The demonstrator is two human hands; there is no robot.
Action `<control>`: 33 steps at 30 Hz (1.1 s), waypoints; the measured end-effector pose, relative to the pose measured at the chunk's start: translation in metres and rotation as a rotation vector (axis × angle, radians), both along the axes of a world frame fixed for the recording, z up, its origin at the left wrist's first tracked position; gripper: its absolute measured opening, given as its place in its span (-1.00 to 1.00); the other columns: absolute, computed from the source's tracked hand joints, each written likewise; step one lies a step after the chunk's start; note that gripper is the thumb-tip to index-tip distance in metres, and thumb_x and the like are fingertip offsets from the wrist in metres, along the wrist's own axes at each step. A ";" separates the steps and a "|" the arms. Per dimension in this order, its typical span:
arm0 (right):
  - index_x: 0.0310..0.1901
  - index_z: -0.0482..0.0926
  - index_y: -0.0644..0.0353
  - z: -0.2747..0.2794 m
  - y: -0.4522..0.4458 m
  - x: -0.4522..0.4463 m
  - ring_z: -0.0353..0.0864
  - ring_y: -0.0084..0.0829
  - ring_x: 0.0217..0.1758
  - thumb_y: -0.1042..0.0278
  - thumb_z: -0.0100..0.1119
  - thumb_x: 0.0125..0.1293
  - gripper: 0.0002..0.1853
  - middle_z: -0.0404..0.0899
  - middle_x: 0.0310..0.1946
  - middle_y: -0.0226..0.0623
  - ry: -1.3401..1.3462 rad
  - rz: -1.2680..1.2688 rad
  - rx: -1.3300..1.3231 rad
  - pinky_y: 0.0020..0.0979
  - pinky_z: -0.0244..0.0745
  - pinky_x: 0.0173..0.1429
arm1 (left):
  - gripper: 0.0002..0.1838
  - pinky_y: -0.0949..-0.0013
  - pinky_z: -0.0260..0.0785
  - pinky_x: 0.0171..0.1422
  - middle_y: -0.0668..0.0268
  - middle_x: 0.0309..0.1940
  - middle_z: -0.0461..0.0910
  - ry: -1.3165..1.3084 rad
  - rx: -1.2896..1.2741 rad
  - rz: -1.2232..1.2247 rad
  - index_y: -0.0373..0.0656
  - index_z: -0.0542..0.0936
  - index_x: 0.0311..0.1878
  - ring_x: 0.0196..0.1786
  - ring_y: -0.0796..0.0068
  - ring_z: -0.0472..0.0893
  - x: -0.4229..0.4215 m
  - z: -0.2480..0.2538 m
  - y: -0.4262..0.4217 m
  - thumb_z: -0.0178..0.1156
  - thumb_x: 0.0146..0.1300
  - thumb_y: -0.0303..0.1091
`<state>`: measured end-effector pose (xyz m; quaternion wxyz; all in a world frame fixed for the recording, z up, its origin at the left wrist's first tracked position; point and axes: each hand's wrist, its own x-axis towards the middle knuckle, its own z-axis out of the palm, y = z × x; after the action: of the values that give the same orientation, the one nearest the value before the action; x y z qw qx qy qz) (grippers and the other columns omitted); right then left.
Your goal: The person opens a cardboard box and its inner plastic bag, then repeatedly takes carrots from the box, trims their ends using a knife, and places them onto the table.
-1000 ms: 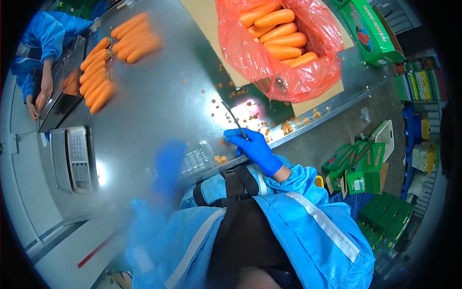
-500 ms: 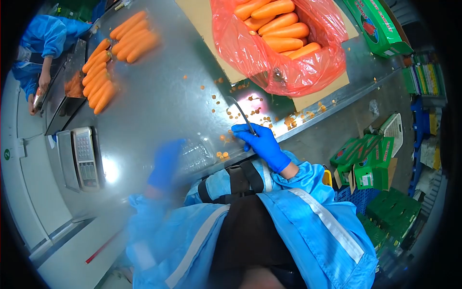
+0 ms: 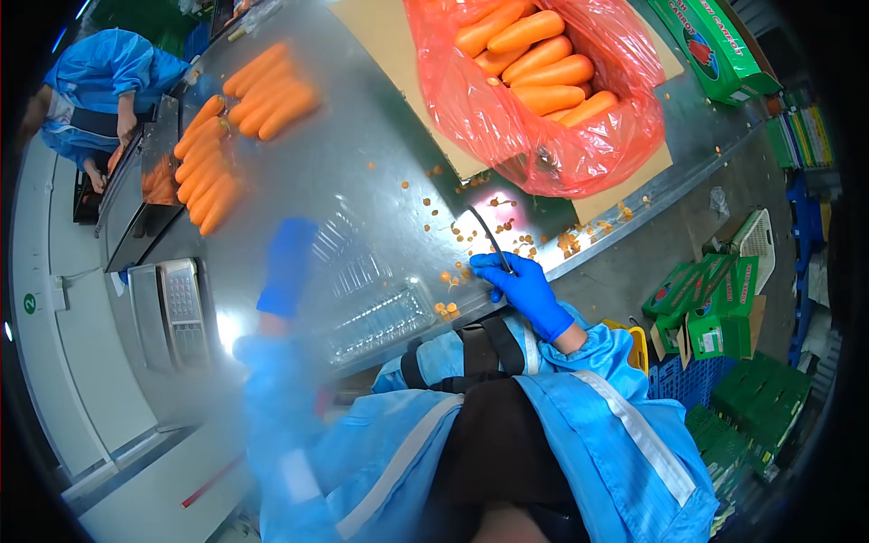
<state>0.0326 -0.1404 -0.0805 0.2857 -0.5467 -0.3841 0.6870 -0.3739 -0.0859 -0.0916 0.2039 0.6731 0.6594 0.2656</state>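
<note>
My right hand (image 3: 529,294), in a blue glove, is closed around a thin curved knife (image 3: 489,228) with its dark blade pointing away from me. Blurred, my left hand (image 3: 288,267) is over the metal table (image 3: 353,109), beside a clear plastic container (image 3: 385,321). Its ribbed upper part (image 3: 348,249) lies just right of that hand. Whether the left fingers touch it or are closed cannot be made out. Carrot end slices (image 3: 446,309) lie by the container's right end, with more scraps around the knife. A red plastic bag (image 3: 489,136) holding several carrots (image 3: 548,68) is ahead of the right hand.
Several carrots (image 3: 204,172) lie in rows at the table's far left. A scale (image 3: 181,299) stands left of my left hand. Cardboard (image 3: 625,185) is under the bag, and a green carton (image 3: 711,50) sits at far right. Across the table, a co-worker (image 3: 109,77) bends over a metal box.
My left hand has moved away from my body, and the plastic container now shows spread out on the table. My right hand still holds the knife. The view has shifted slightly.
</note>
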 end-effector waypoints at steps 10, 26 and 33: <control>0.07 0.63 0.25 -0.003 -0.002 -0.006 0.54 -0.64 -0.45 0.36 0.20 0.37 -0.71 0.70 -0.17 -0.33 -0.027 -0.043 0.000 -0.56 0.50 -0.33 | -0.71 0.27 0.50 -0.04 0.13 -0.22 0.68 0.230 0.235 -0.089 -0.23 0.63 0.01 -0.23 0.17 0.65 -0.054 -0.054 0.076 0.21 0.20 -0.59; 0.08 0.64 0.19 -0.006 0.001 -0.012 0.65 -0.58 -0.22 0.30 0.20 0.37 -0.70 0.71 -0.14 -0.33 -0.119 0.046 -0.019 -0.52 0.55 -0.23 | -0.79 0.13 0.48 -0.13 0.18 -0.30 0.63 0.742 -0.094 -0.138 -0.05 0.64 -0.20 -0.21 0.07 0.63 0.003 -0.001 0.022 0.35 0.05 -0.37; 0.09 0.64 0.17 -0.014 0.000 -0.014 0.67 -0.56 -0.17 0.28 0.21 0.36 -0.69 0.72 -0.15 -0.33 -0.153 0.104 0.115 -0.50 0.56 -0.14 | -0.89 0.09 0.44 -0.22 0.24 -0.39 0.61 0.685 0.228 -0.029 -0.03 0.62 -0.30 -0.30 0.10 0.61 -0.026 -0.036 0.027 0.30 0.07 -0.41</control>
<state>0.0189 -0.1402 -0.0943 0.2506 -0.5598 -0.4715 0.6337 -0.3995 -0.0589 -0.1275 -0.1013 0.7508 0.6460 0.0936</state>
